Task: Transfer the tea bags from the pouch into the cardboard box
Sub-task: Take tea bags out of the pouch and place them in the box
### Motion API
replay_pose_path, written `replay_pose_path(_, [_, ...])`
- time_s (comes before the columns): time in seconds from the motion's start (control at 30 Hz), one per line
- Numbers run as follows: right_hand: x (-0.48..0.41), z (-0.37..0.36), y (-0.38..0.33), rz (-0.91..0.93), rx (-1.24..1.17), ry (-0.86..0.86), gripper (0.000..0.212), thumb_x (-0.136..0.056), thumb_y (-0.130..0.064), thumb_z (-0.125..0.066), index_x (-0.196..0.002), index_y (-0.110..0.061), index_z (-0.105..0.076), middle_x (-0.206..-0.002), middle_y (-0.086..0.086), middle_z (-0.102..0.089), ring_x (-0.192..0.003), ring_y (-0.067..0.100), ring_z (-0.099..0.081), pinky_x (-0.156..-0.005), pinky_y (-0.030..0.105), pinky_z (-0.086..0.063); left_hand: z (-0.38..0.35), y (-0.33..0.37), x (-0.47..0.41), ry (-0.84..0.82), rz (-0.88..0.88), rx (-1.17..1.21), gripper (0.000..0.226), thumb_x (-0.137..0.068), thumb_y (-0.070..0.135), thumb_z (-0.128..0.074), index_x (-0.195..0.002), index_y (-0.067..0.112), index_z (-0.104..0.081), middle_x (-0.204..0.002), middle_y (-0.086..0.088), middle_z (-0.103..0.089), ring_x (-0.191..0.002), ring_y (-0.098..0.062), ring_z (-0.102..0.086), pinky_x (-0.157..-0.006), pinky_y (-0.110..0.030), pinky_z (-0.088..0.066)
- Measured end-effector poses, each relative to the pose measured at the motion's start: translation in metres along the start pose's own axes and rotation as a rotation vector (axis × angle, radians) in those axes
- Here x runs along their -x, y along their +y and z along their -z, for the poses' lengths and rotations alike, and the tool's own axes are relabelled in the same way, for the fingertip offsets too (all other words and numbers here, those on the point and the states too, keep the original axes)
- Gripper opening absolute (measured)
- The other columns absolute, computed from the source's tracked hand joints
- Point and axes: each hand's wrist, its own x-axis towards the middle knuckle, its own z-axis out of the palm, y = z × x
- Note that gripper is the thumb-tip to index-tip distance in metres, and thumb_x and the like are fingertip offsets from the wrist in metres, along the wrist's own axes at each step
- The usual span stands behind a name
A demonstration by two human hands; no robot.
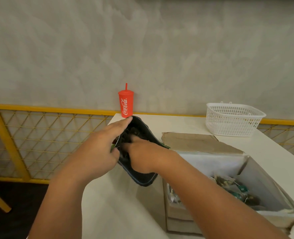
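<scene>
A black pouch [143, 177] is held up above the white table, its mouth open toward me. My left hand [99, 149] grips the pouch's left rim, forefinger stretched along its top edge. My right hand [142, 156] reaches into the mouth, its fingertips hidden among dark tea bags inside; whether they hold one cannot be made out. To the right stands the open cardboard box [256, 171], white inside, with several tea bags [229, 184] lying on its bottom.
A red Coca-Cola cup [125, 104] with a straw stands at the table's far edge behind the pouch. A white plastic basket [232, 119] sits at the back right. A yellow mesh railing [44, 133] runs along the left, past the table's edge.
</scene>
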Motion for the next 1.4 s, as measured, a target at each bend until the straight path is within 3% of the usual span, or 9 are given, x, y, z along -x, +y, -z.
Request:
replay_pose_path(0.3, [-0.057, -0.023, 0.008, -0.091, 0.072, 0.051, 0.066, -0.09, -0.018, -0.052, -0.145, -0.029, -0.017, -0.151, 0.013, -0.009, -0.122, 0.04, -0.042, -0.098, 0.05, -0.042, 0.001, -0.008, -0.001, 0.002, -0.004, 0.043, 0.085, -0.076, -0.012, -0.045, -0.132, 0.05, -0.026, -0.136, 0.029, -0.032, -0.12, 0.019, -0.022, -0.087, 0.011, -0.015])
replay_pose_path(0.43, [-0.073, -0.035, 0.012, -0.159, 0.099, 0.042, 0.063, -0.091, -0.017, -0.05, -0.145, -0.023, -0.018, -0.148, 0.017, -0.019, -0.123, 0.037, -0.042, -0.1, 0.046, -0.042, 0.001, -0.009, 0.0, 0.007, -0.001, 0.027, 0.084, -0.076, -0.011, -0.044, -0.134, 0.047, -0.026, -0.138, 0.03, -0.03, -0.123, 0.017, -0.023, -0.09, 0.01, -0.015])
replay_pose_path(0.63, [-0.083, -0.04, 0.014, -0.295, 0.12, 0.042, 0.049, -0.096, -0.019, -0.04, -0.143, -0.012, -0.028, -0.143, 0.017, -0.034, -0.125, 0.03, -0.044, -0.101, 0.04, -0.039, 0.003, -0.01, 0.0, 0.0, -0.015, 0.04, 0.085, -0.076, -0.011, -0.044, -0.129, 0.053, -0.025, -0.131, 0.037, -0.027, -0.109, 0.036, -0.016, -0.089, 0.011, -0.013])
replay_pose_path(0.87, [-0.074, -0.03, 0.01, -0.231, 0.096, 0.113, 0.035, -0.093, -0.01, -0.047, -0.128, -0.01, -0.049, -0.127, 0.013, -0.054, -0.116, 0.029, -0.053, -0.097, 0.038, -0.042, 0.007, -0.011, 0.002, -0.001, 0.001, 0.06, 0.085, -0.077, -0.011, -0.044, -0.128, 0.054, -0.025, -0.123, 0.045, -0.023, -0.107, 0.038, -0.017, -0.088, 0.011, -0.015])
replay_pose_path(1.0, [-0.056, -0.017, 0.0, -0.148, 0.14, 0.152, 0.026, -0.091, -0.006, -0.049, -0.115, -0.007, -0.057, -0.115, 0.014, -0.061, -0.103, 0.03, -0.059, -0.089, 0.037, -0.047, 0.008, -0.011, 0.003, 0.022, 0.025, 0.067, 0.085, -0.077, -0.012, -0.044, -0.128, 0.053, -0.026, -0.125, 0.042, -0.027, -0.113, 0.022, -0.029, -0.088, 0.01, -0.021])
replay_pose_path(1.1, [-0.037, -0.011, -0.01, -0.089, 0.173, 0.167, 0.024, -0.088, -0.006, -0.053, -0.112, -0.007, -0.058, -0.108, 0.014, -0.063, -0.096, 0.03, -0.062, -0.082, 0.037, -0.051, 0.01, -0.01, 0.005, 0.039, 0.028, 0.061, 0.085, -0.077, -0.012, -0.045, -0.126, 0.055, -0.024, -0.122, 0.044, -0.025, -0.111, 0.02, -0.028, -0.084, 0.009, -0.024])
replay_pose_path(1.27, [0.004, -0.004, -0.011, 0.047, 0.117, 0.264, 0.035, -0.086, -0.006, -0.058, -0.12, -0.008, -0.051, -0.111, 0.013, -0.058, -0.098, 0.031, -0.06, -0.08, 0.035, -0.048, 0.01, -0.009, 0.004, 0.037, 0.022, 0.027, 0.085, -0.078, -0.01, -0.046, -0.126, 0.055, -0.022, -0.123, 0.041, -0.024, -0.11, 0.024, -0.023, -0.082, 0.011, -0.021])
replay_pose_path(1.4, [0.025, -0.009, 0.002, 0.06, -0.014, 0.393, 0.054, -0.084, -0.005, -0.058, -0.134, -0.019, -0.044, -0.113, 0.01, -0.056, -0.101, 0.031, -0.057, -0.078, 0.033, -0.047, 0.008, -0.008, 0.003, 0.035, 0.027, -0.001, 0.082, -0.079, -0.009, -0.047, -0.132, 0.05, -0.025, -0.129, 0.034, -0.028, -0.109, 0.023, -0.022, -0.081, 0.012, -0.021])
